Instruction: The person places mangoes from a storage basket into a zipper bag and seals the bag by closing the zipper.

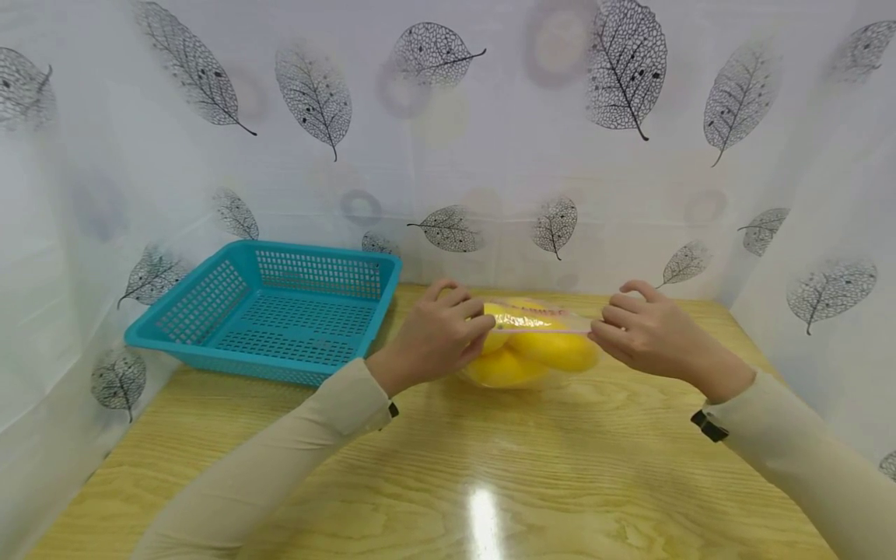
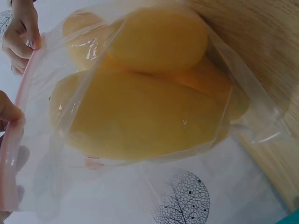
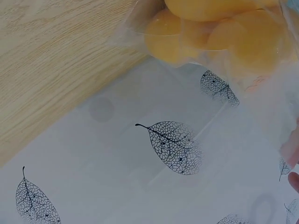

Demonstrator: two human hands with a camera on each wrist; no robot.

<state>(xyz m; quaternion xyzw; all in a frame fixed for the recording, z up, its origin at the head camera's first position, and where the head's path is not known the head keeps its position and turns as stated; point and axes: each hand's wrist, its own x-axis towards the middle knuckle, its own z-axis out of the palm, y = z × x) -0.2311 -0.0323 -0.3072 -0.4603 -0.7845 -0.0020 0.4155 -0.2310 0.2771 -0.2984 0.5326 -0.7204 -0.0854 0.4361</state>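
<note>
A clear zip bag (image 1: 537, 320) holds several smooth yellow fruits (image 2: 140, 114) that look like mangoes. My left hand (image 1: 439, 333) pinches the left end of the bag's pink-edged mouth, and my right hand (image 1: 647, 330) pinches the right end. Between them the mouth is stretched into a straight line. In the left wrist view the pink zip strip (image 2: 25, 79) runs from one hand to the other; whether it is sealed I cannot tell. Only fingertips of the right hand (image 3: 292, 154) appear in the right wrist view.
A blue-green perforated plastic basket (image 1: 301, 311) with nothing in it stands on the wooden table (image 1: 560, 467), left of the bag. Behind the table and along both sides hangs a white curtain (image 1: 448, 171) printed with dark leaves.
</note>
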